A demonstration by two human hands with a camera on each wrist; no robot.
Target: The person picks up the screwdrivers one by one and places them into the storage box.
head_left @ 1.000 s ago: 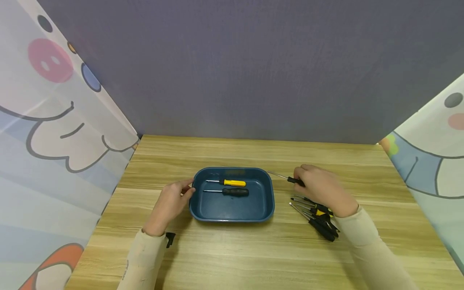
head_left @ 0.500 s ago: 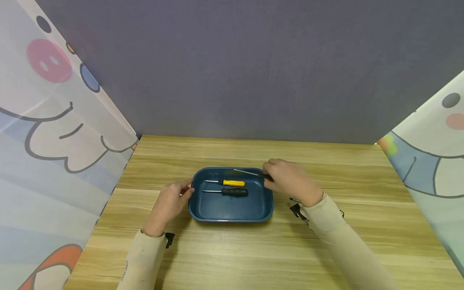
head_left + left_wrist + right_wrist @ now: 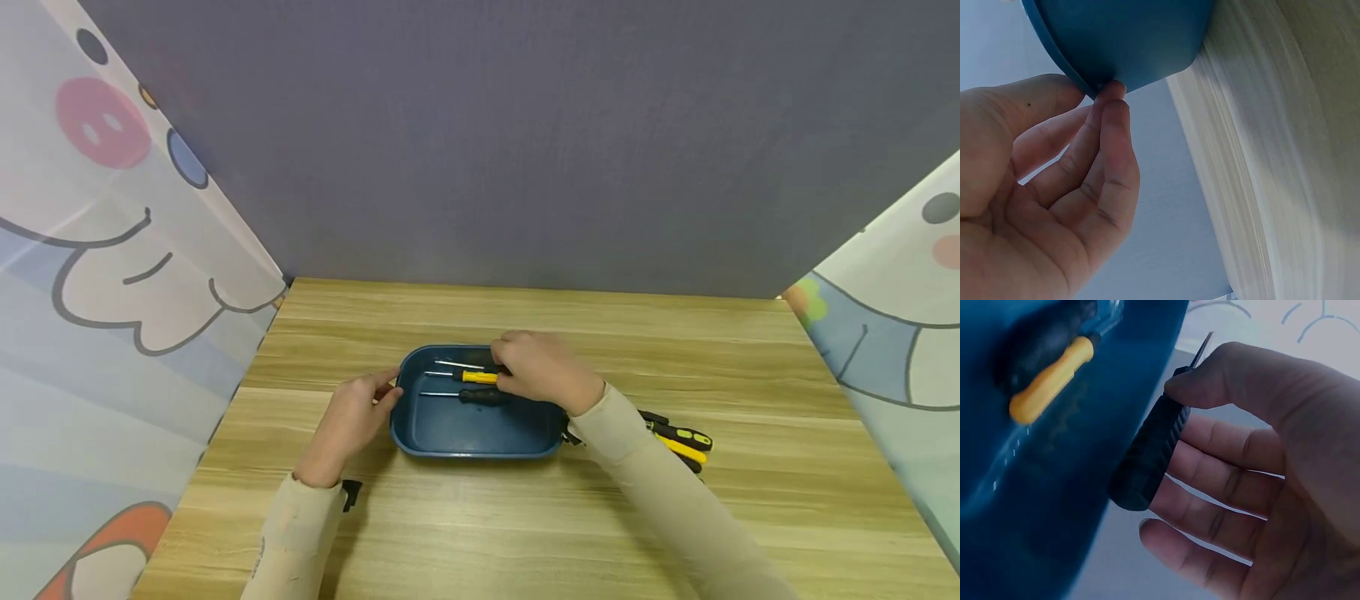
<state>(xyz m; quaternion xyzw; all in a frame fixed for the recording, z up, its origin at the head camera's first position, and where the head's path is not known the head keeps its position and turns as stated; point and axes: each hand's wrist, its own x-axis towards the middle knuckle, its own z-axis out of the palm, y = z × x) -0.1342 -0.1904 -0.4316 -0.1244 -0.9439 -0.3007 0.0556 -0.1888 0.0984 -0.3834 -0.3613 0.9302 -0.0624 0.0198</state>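
With thumb and fingers, my left hand pinches the left rim of a blue tray. The left wrist view shows the fingertips on that rim. Over the tray's back right part, my right hand holds a black-handled screwdriver, thumb on one side of the handle and fingers on the other. Its thin shaft points left in the head view. Inside the tray lie a yellow-handled screwdriver and a black-handled screwdriver, side by side with shafts to the left. The right hand partly covers their handles.
A pile of hand tools with black and yellow handles lies on the wooden table, right of the tray, partly hidden by the right sleeve. A grey wall stands behind the table; cartoon-printed panels flank both sides.
My right hand has carried the black-handled screwdriver left from beside the tool pile to over the tray, then lowered it in beside the others. The left hand stays on the rim.
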